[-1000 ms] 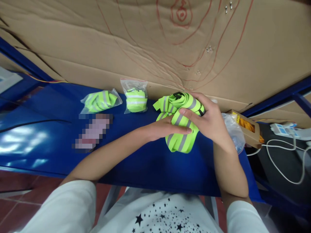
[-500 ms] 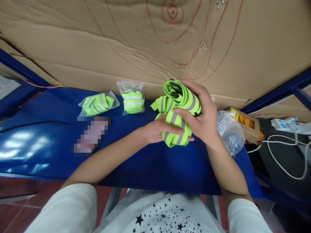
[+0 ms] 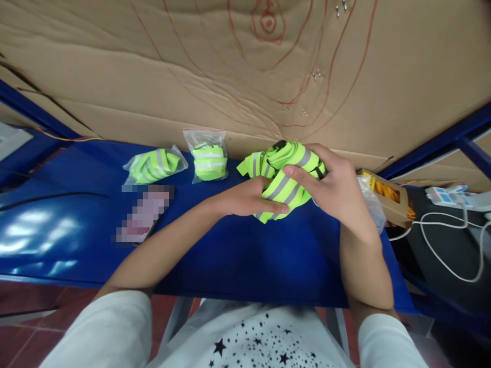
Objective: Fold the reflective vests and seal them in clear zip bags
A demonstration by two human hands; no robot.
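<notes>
the green strap [image 3: 284, 190] is in both hands, over the counter [image 3: 238, 255]. it is bright green with gray stripes. one part is rolled up fat, and this roll [image 3: 297, 155] is on the right hand's side. the right hand [image 3: 339, 191] holds it from the right, with the thumb on the front. its other fingers are mostly hidden. the left hand [image 3: 247, 198] is lower and to the left, and it grasps the looser part, with one finger lying across the front.

the long way of the strap slants. the roll is up high, away from the person, and the loose part goes down and left, toward the body. the right hand is nearer the roll, and the left hand is nearer the low end. more green cloth [image 3: 254, 164] sits just past the left hand. it is hard to tell if it joins the strap. a square bag [image 3: 209, 161] and a slanted bag [image 3: 155, 166], both clear with green inside, lie farther left.
</notes>
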